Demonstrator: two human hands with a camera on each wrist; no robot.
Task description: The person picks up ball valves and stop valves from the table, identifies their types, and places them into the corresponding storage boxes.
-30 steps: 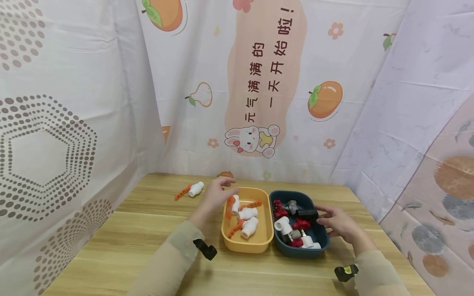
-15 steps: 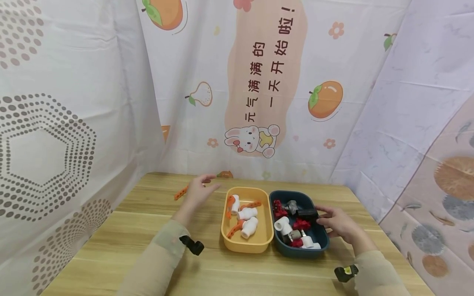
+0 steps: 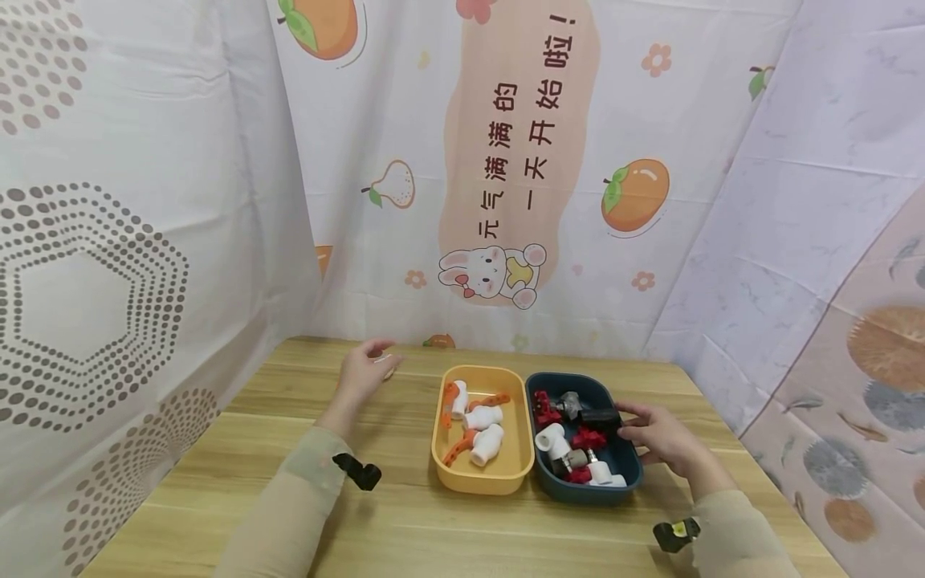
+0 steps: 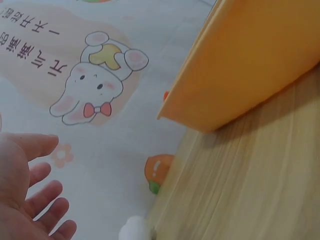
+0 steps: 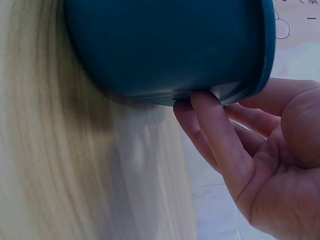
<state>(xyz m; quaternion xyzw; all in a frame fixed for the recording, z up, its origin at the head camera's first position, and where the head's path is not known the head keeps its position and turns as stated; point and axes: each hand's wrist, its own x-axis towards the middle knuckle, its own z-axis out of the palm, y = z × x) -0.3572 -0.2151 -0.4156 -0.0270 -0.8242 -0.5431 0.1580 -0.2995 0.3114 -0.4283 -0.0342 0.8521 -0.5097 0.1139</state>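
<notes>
My left hand (image 3: 364, 371) hovers over the far left of the table with fingers apart and nothing in its grip. Behind its fingers peeks a white ball valve (image 3: 389, 369), mostly hidden; the left wrist view catches a white piece (image 4: 134, 230) at its bottom edge. The yellow bin (image 3: 482, 480) contains several white ball valves (image 3: 486, 417) with orange levers. Beside it stands a dark blue bin (image 3: 588, 491) with white fittings (image 3: 552, 441), red handles (image 3: 588, 437) and a black part. My right hand (image 3: 661, 437) holds its right side, thumb over the rim, fingers on the outer wall (image 5: 170, 45).
Both bins stand side by side on a wooden table (image 3: 433, 530). A printed curtain (image 3: 376, 265) hangs right behind the table's far edge, with more cloth along the left (image 3: 101, 297) and right sides.
My left hand has moved left from the yellow bin's far left corner to the loose ball valve, covering most of it. My right hand and both bins have stayed put.
</notes>
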